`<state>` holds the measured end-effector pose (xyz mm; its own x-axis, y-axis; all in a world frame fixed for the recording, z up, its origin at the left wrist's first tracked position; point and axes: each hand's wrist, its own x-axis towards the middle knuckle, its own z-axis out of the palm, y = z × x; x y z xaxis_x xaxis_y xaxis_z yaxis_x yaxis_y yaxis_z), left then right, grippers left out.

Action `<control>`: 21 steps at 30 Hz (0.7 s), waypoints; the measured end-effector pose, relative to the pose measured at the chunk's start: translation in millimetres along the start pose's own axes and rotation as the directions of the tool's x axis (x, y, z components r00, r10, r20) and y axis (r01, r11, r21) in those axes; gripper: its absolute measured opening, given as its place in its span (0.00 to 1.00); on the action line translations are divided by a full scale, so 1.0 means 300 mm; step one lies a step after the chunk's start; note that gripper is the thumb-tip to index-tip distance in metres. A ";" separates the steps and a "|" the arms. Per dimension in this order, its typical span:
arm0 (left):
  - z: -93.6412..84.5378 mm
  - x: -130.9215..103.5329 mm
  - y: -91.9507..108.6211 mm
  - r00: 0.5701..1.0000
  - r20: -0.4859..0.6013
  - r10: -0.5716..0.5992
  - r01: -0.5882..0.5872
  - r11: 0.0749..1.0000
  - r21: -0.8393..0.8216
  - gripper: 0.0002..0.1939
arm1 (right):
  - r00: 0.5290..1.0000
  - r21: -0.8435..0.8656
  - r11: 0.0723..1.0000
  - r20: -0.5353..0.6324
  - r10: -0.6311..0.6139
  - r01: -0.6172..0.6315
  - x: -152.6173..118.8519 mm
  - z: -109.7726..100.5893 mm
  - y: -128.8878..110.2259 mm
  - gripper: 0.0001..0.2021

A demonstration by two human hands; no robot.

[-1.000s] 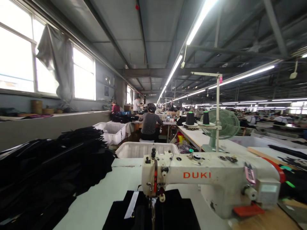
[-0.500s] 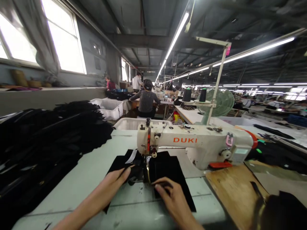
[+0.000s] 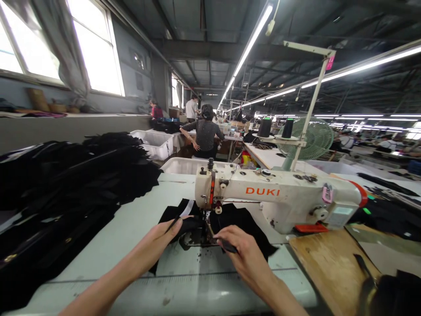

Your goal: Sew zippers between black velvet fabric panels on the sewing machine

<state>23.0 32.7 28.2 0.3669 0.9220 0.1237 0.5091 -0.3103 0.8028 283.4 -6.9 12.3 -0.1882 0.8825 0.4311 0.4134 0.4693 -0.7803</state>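
Note:
My left hand [image 3: 169,228] pinches the edge of a black fabric piece [image 3: 187,224] between thumb and fingers, left of the needle. A white strip [image 3: 187,210] shows on this piece. My right hand [image 3: 241,245] is closed on the dark end of what looks like a zipper with a brassy edge [image 3: 209,229], running up to the presser foot. Another part of black fabric [image 3: 241,217] spreads behind and right of that hand. The white sewing machine [image 3: 253,186] stands over the work. Its needle area is partly hidden by the machine head and cloth.
Black cut pieces form a big heap [image 3: 72,180] at left. A wooden board [image 3: 322,263] lies at right near dark cloth [image 3: 397,294]. Behind the machine are a white bin [image 3: 184,166], thread cones [image 3: 265,128], a green fan [image 3: 312,138] and a seated co-worker [image 3: 207,134].
My right hand has lifted slightly and turned, bringing the zipper end up towards the right. The right-hand fabric has shifted back and bunched. The camera view has swung a little left.

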 end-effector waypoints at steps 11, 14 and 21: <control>0.098 -0.062 -0.026 0.969 0.203 0.144 -0.229 0.830 0.508 0.19 | 0.997 -0.081 0.996 -0.071 0.033 -0.039 -0.008 -0.009 0.005 0.15; 0.213 0.012 0.017 0.981 0.101 0.167 -0.195 0.797 0.571 0.19 | 0.999 -0.137 0.990 -0.028 -0.035 0.031 -0.024 0.009 -0.010 0.12; 0.240 -0.040 -0.064 0.950 0.170 0.263 -0.313 0.767 0.560 0.12 | 0.920 -0.392 0.833 0.173 -0.351 0.391 -0.130 0.058 0.114 0.12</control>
<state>64.9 10.8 -30.7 0.6148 0.7545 0.2296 0.7118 -0.6562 0.2505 289.5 -24.7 -39.0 -0.4727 0.6528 0.5920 0.6195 0.7239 -0.3035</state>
